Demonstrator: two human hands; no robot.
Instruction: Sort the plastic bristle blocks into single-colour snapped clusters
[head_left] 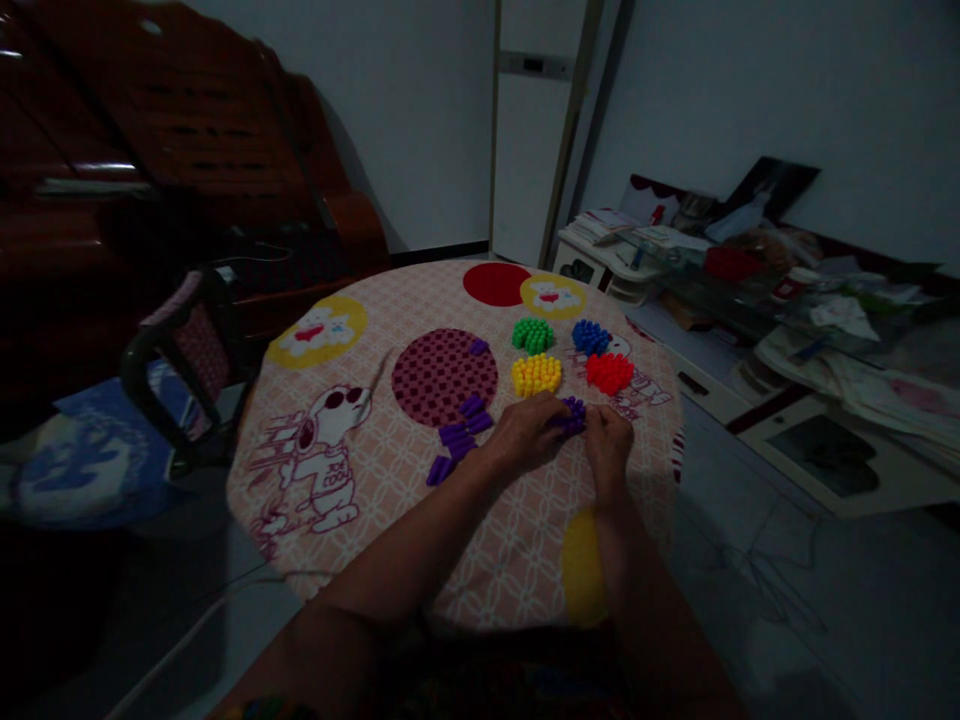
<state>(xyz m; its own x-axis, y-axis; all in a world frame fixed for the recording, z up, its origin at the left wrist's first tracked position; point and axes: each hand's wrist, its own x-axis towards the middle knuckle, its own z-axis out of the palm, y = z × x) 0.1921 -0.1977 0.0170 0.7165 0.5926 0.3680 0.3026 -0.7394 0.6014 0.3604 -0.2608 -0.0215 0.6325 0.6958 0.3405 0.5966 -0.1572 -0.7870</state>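
My left hand and my right hand meet over a small cluster of purple pegs on the round table. Both hands curl around this cluster, fingers pressed to it. Loose purple pegs lie scattered just left of my left hand, and one more purple peg lies farther back. Beyond my hands sit joined clusters of pegs: green, blue, yellow and red.
The table carries a pink cartoon-print cloth. A dark chair stands at its left, with a dark wooden bench behind. A low cluttered cabinet runs along the right wall. The room is dim.
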